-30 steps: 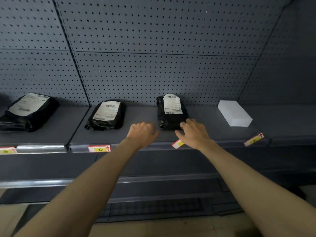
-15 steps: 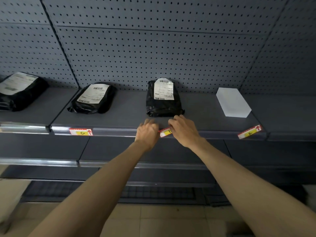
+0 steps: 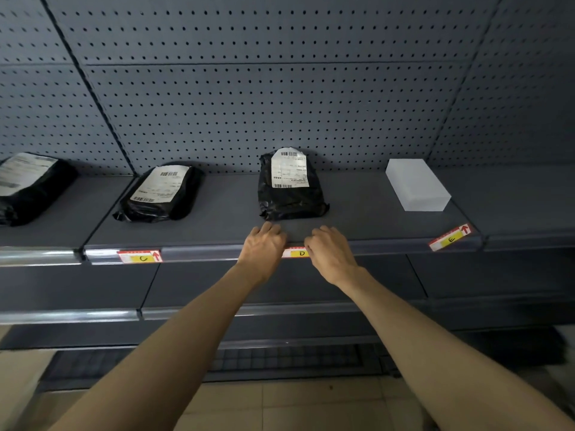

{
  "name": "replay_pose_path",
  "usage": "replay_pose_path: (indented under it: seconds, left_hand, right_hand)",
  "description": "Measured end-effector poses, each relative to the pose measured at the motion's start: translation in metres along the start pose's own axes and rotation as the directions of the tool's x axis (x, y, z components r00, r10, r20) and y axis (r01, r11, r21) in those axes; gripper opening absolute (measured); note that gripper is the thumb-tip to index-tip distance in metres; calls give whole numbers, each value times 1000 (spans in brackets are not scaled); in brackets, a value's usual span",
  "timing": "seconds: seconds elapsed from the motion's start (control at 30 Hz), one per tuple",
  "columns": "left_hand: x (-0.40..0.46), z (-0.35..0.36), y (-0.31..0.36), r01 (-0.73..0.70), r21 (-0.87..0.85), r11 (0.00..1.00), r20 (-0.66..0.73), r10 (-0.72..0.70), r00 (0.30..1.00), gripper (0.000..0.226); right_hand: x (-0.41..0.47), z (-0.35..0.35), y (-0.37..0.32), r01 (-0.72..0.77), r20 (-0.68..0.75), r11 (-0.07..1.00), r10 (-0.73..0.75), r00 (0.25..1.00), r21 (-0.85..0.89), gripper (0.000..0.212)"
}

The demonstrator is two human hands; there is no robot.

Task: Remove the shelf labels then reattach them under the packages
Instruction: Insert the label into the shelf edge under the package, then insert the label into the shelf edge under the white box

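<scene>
The shelf label marked D [image 3: 298,253] sits in the shelf's front rail [image 3: 202,252], directly below the middle black package [image 3: 291,185]. My left hand [image 3: 264,247] holds its left end and my right hand [image 3: 331,253] its right end, fingers curled over the rail. Only the label's centre shows between them. The label marked C [image 3: 140,256] sits under another black package [image 3: 161,194]. The label marked E [image 3: 451,237] hangs tilted in the rail below the white box [image 3: 417,185].
A third black package [image 3: 28,185] lies at the far left on the neighbouring shelf. Perforated back panels rise behind the shelf. A lower shelf [image 3: 186,312] juts out beneath my forearms, with tiled floor below.
The D label was tilted in my right hand; now it lies level in the rail. My left hand has come up to its left end. The view shifted slightly.
</scene>
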State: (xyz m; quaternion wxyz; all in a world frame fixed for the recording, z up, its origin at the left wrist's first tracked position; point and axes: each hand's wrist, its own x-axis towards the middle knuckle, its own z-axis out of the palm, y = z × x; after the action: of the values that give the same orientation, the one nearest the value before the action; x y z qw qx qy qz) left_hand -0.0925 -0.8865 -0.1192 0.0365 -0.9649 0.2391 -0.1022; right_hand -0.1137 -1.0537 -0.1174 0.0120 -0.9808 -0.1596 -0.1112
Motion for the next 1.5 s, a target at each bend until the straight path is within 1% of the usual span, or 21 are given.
replay_pose_path:
  seconds: [0.13, 0.23, 0.4, 0.6, 0.7, 0.8, 1.03, 1.13, 1.27, 1.4, 1.5]
  left_hand:
    - [1, -12, 2, 1, -93, 996, -30, -4, 1000, 19]
    - [7, -28, 9, 2, -158, 987, -51, -10, 999, 23]
    - [27, -56, 42, -13, -191, 982, -70, 0, 998, 24]
    - [64, -66, 108, -30, -213, 976, -62, 17, 998, 29]
    - [82, -64, 150, -12, -224, 974, -64, -3, 998, 30]
    - [100, -62, 194, 21, -229, 973, -25, -27, 999, 31]
    - [133, -53, 270, 36, -220, 975, -28, -43, 999, 26]
    - [135, -44, 287, 69, -221, 973, 5, -70, 998, 25]
    - [135, -29, 297, 71, -176, 982, 36, -65, 997, 24]
    - [135, -17, 306, 87, -143, 986, -5, -89, 996, 22]
    - [137, -12, 310, 67, -111, 992, -48, -73, 996, 20]
  right_hand:
    - [-6, -8, 6, -46, -21, 997, 48, 999, 68, 15]
    - [-14, -24, 24, -97, -30, 991, 100, 995, 97, 21]
    - [-30, -55, 80, -184, -25, 981, 186, 982, 60, 35]
    - [-60, -74, 167, -241, -29, 970, 240, 970, -32, 38]
    - [-74, -76, 211, -232, -19, 970, 232, 973, -67, 38]
    - [-86, -78, 246, -200, -9, 978, 200, 980, -54, 35]
    - [-104, -68, 291, -100, -42, 995, 100, 994, 1, 31]
    - [-108, -58, 296, -58, -50, 998, 58, 997, 13, 24]
    - [-115, -48, 302, -11, -77, 1000, 12, 997, 9, 17]
    - [-119, -43, 309, 3, -80, 1000, -3, 997, 0, 13]
    - [-122, -39, 314, 2, -77, 1000, -3, 997, -15, 14]
